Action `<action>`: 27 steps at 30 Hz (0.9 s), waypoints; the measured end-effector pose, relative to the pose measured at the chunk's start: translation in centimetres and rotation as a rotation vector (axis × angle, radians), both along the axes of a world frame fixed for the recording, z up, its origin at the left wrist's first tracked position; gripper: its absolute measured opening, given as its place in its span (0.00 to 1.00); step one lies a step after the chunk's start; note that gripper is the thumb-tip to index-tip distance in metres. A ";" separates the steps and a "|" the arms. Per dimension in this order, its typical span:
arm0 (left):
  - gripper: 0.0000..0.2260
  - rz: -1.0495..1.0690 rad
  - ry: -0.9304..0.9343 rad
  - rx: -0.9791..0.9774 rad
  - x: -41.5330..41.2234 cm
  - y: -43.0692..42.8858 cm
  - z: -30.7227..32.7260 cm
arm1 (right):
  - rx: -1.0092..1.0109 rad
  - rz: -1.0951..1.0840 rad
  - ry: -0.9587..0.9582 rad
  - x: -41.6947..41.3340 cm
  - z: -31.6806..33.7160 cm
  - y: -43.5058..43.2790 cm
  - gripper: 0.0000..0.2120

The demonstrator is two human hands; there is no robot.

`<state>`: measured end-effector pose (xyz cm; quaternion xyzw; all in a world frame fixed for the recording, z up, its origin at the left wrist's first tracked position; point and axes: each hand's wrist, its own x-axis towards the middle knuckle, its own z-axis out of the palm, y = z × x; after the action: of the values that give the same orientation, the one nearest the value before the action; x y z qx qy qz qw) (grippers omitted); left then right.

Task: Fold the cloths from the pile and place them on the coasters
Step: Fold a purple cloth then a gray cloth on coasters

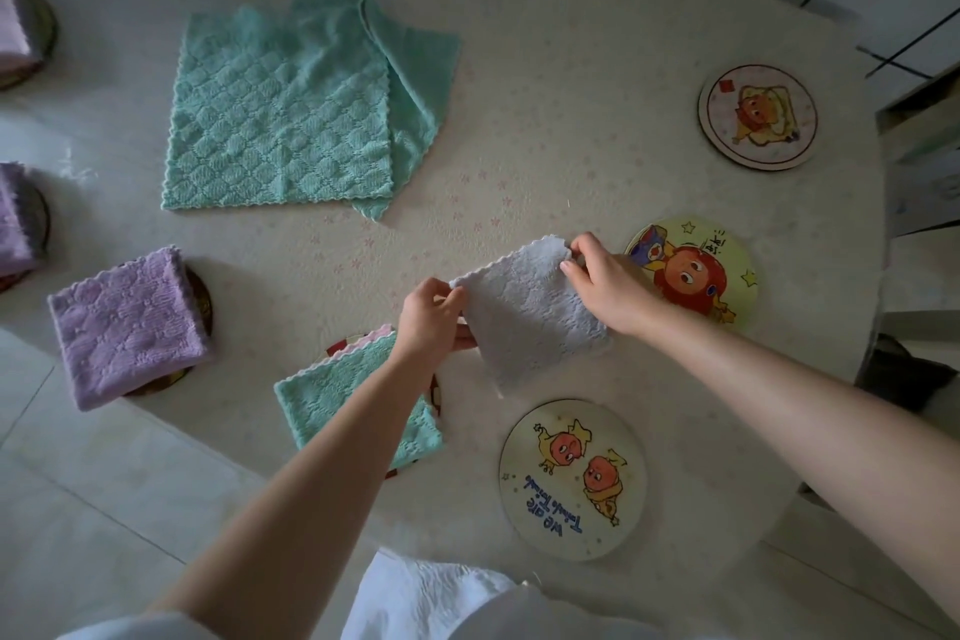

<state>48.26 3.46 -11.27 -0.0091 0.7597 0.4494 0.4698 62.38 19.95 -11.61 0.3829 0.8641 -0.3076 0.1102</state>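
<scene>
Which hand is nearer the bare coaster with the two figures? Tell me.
Right. The right hand hangs above and beyond the coaster; the left hand is farther off, to its left.

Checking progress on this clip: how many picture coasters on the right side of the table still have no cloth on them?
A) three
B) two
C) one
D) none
A: the far coaster, the middle coaster behind the right hand, and the near coaster all lie bare; the grey cloth is held by both hands, the left hand included.
</scene>
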 end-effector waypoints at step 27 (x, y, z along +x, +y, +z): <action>0.21 -0.901 1.234 -0.108 1.5 -3.8 -2.2 | 0.553 0.039 -0.070 7.1 -1.0 -6.0 0.18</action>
<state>49.78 -0.38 -13.42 0.5312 0.8356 0.1004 0.0973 69.47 13.94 -12.60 0.3922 0.9180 -0.0445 0.0373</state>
